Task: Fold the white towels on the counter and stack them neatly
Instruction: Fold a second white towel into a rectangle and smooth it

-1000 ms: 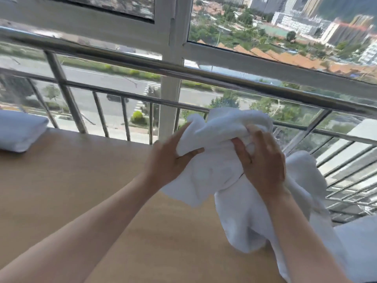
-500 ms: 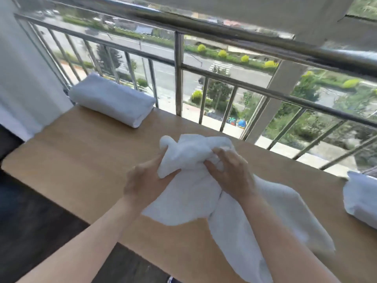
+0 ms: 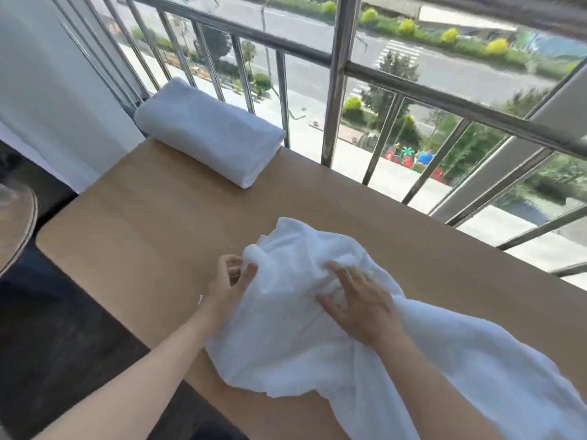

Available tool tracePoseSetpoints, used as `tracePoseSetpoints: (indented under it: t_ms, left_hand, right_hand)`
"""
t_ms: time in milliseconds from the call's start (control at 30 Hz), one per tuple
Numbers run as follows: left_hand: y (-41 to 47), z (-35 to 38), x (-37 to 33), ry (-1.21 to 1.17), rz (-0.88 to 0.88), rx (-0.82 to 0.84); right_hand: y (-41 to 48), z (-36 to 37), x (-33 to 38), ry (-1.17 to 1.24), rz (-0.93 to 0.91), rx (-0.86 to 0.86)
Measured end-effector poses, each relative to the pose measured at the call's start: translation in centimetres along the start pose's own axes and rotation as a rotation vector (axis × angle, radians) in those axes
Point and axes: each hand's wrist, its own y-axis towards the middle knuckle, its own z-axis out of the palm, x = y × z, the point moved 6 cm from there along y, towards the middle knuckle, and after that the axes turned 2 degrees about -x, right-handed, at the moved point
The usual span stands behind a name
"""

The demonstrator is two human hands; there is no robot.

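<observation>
crumpled towel (image 3: 286, 344) in left hand (image 3: 230, 281)

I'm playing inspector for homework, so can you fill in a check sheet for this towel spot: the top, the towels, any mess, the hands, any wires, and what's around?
Surface: light wooden counter.
Job's things: loose towel lies crumpled and unfolded on the counter, trailing off to the right; folded towel sits at the far left end by the railing.
Clutter: nothing seen.
Hands: left hand pinches the loose towel's edge; right hand rests on it with fingers spread.
Cables: nothing seen.
Surroundings: metal railing behind the counter, with a street beyond it; edge of a round tabletop at the left.
</observation>
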Motion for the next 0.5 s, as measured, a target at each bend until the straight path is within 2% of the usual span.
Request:
tracePoseSetpoints:
  t_ms: [100, 167, 233, 300, 400, 500]
  left_hand:
    - [4.0, 0.0, -1.7, 0.054, -0.129, 0.049]
    - [6.1, 0.8, -2.4, 0.02, -0.235, 0.181]
    - [7.3, 1.8, -3.2, -0.126, -0.327, 0.332]
    - [8.4, 2.5, -4.1, -0.206, -0.316, 0.429]
    - [10.5, 2.9, -5.1, -0.228, -0.196, 0.425]
    - [12.0, 3.8, -5.8, -0.305, -0.175, 0.639]
  right_hand:
    - [0.7, 0.1, 0.3, 0.068, 0.167, 0.012]
    - [0.7, 0.2, 1.0, 0.019, 0.289, -0.011]
    - [0.5, 0.7, 2.1, -0.064, 0.396, -0.044]
    - [0.5, 1.3, 3.1, -0.108, 0.504, -0.068]
    - [0.9, 2.2, 4.5, -0.137, 0.624, -0.109]
    - [1.9, 2.8, 5.3, -0.158, 0.689, -0.156]
